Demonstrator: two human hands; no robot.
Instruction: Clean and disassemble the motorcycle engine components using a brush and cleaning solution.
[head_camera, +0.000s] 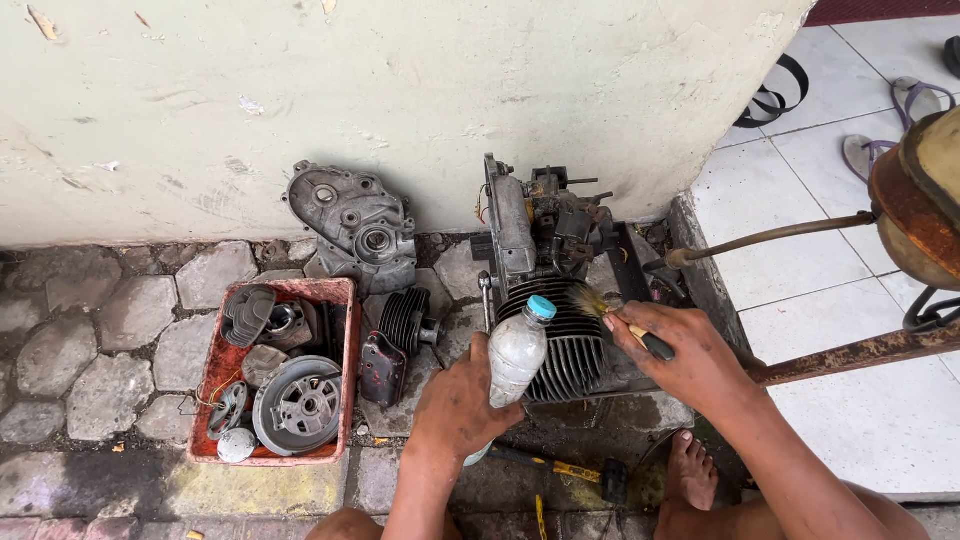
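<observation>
1. We saw a small finned engine block (572, 345) standing on wet paving at the foot of a pale wall (400, 100); we judged it heavy and rigid, its thin cooling fins the fragile part, best gripped by the solid casing behind them.

2. Over the fins, the right hand (690, 362) was closed around the dark handle of a small brush (610, 312), bristles touching the block's upper edge. We judged the brush light and stiff-handled, soft only at the tip.

3. Just in front of the block, the left hand (458, 410) was wrapped around a clear plastic bottle (517, 355) with a blue cap, tilted toward the fins. We judged it light, squeezable and likely slick against greasy fingers; mid-body is the sure hold.

4. Left of the block lay a ribbed cylinder part (405, 318), and beyond it a red tray (345, 330) of engine parts; behind the tray a grey engine cover (355, 225) leaned on the wall.

5. Below the block a hammer (560, 468) lay by a bare foot (688, 470); right of the block stood a rusty frame (850, 352) on white tiles.
</observation>
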